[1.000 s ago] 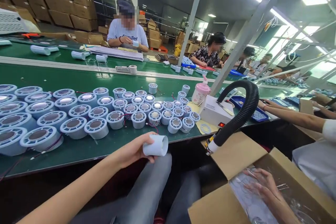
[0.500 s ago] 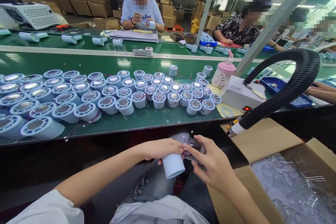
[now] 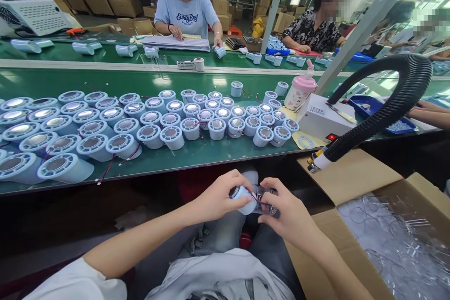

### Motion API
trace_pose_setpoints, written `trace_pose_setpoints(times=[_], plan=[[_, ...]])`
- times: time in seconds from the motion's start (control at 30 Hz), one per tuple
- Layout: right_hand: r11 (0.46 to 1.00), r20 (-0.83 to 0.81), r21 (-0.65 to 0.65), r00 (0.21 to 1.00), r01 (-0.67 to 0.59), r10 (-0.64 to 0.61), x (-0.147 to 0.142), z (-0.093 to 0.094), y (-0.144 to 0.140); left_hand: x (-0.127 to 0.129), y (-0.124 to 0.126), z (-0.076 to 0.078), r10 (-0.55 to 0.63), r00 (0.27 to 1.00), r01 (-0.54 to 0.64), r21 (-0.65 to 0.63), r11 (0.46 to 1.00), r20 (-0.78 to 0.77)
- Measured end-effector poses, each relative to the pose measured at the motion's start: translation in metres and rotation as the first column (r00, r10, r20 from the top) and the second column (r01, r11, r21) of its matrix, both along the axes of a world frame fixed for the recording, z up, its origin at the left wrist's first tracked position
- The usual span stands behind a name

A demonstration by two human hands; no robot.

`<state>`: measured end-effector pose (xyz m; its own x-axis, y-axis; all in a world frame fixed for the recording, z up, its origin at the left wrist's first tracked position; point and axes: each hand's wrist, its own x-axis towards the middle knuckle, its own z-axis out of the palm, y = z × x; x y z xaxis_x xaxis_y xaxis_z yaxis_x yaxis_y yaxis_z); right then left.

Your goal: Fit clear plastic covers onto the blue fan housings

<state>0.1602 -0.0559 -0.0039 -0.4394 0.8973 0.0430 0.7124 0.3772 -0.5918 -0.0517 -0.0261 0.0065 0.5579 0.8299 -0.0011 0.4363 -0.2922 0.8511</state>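
Blue cylinder (image 3: 246, 205) is held in the left hand (image 3: 229, 193), just off the near edge of the tabletop (image 3: 197, 155), that grip being closed around its side. A clear plastic piece (image 3: 262, 207) is held close beside it by the right hand (image 3: 283, 206), between thumb and curled fingers. With the parts so near, the wires (image 3: 258, 198) are best guided clear of any rim, lest they be nipped; only light pressure is advised, since the clear wall appears thin.

Cup (image 3: 295, 99): pink-lidded, beside machine
Machine (image 3: 321, 119): white, near bench's (image 3: 197, 152) front edge
Hose (image 3: 397, 79): black, overhanging that edge
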Motion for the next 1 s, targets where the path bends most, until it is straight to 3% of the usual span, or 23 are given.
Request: trace_pose_setpoints(times=[0.13, 0.3, 0.43, 0.5, 0.6, 0.67, 0.77, 0.87, 1.0], plan=[[0.986, -0.303, -0.164, 0.949, 0.037, -0.086, 0.0, 0.003, -0.004, -0.001, 0.001, -0.018, 0.037, 0.988, -0.03, -0.049, 0.998, 0.147], [0.931, -0.5, -0.336, 0.811, 0.141, -0.303, 0.006, -0.003, -0.001, 0.003, 0.005, -0.03, -0.105, 0.98, 0.103, 0.024, 0.994, 0.171], [0.859, -0.624, -0.507, 0.657, 0.071, -0.423, 0.015, -0.004, 0.002, 0.006, 0.007, -0.026, -0.175, 0.944, 0.226, -0.163, 0.96, 0.28], [0.883, -0.637, -0.469, 0.684, 0.022, -0.356, 0.019, -0.003, 0.002, 0.008, 0.007, -0.023, -0.105, 0.932, 0.217, -0.302, 0.928, 0.346], [0.966, -0.531, -0.259, 0.834, 0.01, -0.151, 0.022, -0.003, -0.002, 0.009, 0.006, -0.021, 0.04, 0.91, 0.182, -0.485, 0.856, 0.412], [0.989, -0.445, -0.148, 0.892, 0.012, -0.078, 0.023, -0.004, -0.006, 0.009, 0.005, -0.02, 0.074, 0.905, 0.192, -0.559, 0.807, 0.418], [0.99, -0.437, -0.139, 0.897, -0.001, -0.06, 0.026, -0.005, -0.01, 0.008, 0.005, -0.018, 0.015, 0.913, 0.217, -0.516, 0.829, 0.409], [0.964, -0.476, -0.265, 0.872, -0.015, -0.117, 0.029, -0.003, -0.011, 0.007, 0.007, -0.014, -0.043, 0.919, 0.208, -0.39, 0.897, 0.391], [0.925, -0.518, -0.378, 0.835, -0.028, -0.186, 0.032, 0.001, -0.011, 0.008, 0.01, -0.009, -0.12, 0.907, 0.248, -0.281, 0.927, 0.405]])
